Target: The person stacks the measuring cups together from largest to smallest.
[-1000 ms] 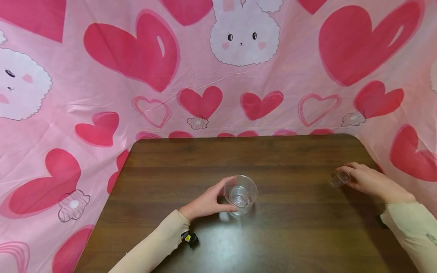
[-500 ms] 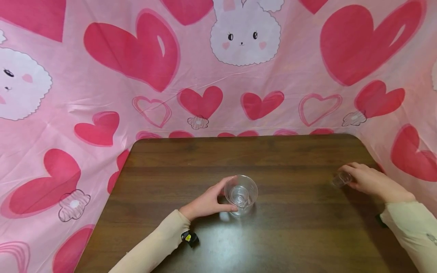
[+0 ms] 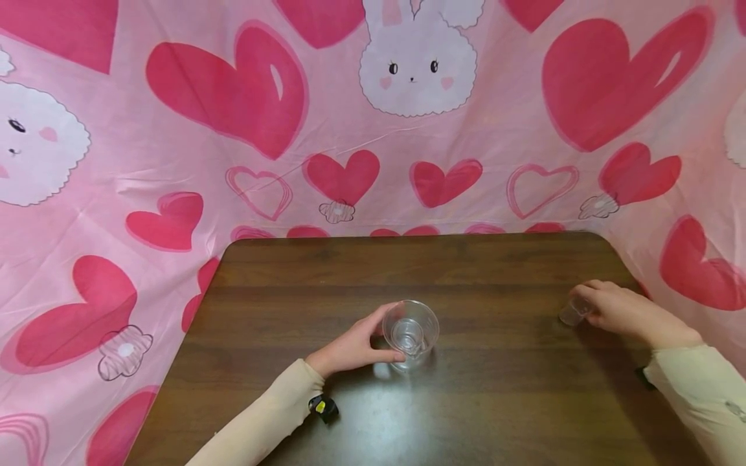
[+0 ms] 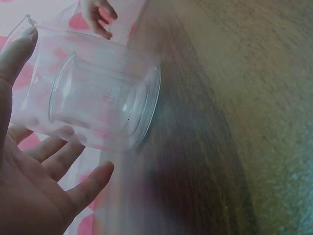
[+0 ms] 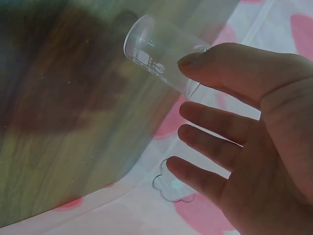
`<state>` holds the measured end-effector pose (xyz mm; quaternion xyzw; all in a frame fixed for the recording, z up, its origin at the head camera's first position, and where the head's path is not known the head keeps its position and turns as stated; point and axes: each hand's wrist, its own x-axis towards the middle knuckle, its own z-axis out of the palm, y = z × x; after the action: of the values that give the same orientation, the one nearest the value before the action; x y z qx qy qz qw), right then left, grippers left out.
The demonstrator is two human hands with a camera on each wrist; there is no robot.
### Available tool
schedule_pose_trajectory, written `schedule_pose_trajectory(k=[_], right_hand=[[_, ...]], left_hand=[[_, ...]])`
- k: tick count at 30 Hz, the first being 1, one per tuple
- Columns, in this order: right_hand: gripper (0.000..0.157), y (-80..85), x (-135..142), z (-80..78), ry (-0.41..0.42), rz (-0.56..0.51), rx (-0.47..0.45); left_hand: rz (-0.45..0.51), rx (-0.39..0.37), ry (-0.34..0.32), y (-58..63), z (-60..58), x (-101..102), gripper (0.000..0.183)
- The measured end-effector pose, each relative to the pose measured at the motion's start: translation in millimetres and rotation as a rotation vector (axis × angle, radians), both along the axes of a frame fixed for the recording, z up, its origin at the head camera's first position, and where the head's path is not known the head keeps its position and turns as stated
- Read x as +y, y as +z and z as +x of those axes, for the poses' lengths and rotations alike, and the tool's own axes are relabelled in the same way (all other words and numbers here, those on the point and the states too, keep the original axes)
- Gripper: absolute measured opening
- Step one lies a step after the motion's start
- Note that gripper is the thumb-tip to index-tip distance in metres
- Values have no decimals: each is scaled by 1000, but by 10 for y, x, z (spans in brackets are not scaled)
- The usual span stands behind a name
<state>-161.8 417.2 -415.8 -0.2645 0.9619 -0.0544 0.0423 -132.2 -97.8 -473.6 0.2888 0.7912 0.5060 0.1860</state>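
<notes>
A large clear glass beaker stands upright near the middle of the table, with a smaller beaker nested inside it. My left hand holds the large beaker from its left side, thumb near the rim and fingers on the opposite wall. Toward the table's right side, my right hand pinches a small clear beaker near its rim by thumb and fingertips. White printed marks show on this small beaker in the right wrist view. Whether its base touches the table cannot be told.
The dark brown wooden table has rounded far corners. A pink cloth with hearts and rabbit faces hangs behind and along both sides. A black wrist strap sits at the left sleeve.
My right hand and its small beaker appear slightly lower and further left, partly along with a small shift of the whole head view. My left hand keeps its hold on the large beaker.
</notes>
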Motion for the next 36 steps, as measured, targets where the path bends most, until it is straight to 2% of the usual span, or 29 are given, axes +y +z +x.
schedule_pose_trajectory(k=[6,15,26,36], right_hand=[[40,59,-150,39,5,-2,-22],[41,112,-306,68,53,18,50],[40,201,-444,109,67,41,30],[40,263,-557,131,126,63,80]], left_hand=[[-9,7,8,6,0,5,87],[-22,-6,9,9,6,1,88],[-7,-4,3,12,10,9,87],[-3,9,-6,26,6,1,86]])
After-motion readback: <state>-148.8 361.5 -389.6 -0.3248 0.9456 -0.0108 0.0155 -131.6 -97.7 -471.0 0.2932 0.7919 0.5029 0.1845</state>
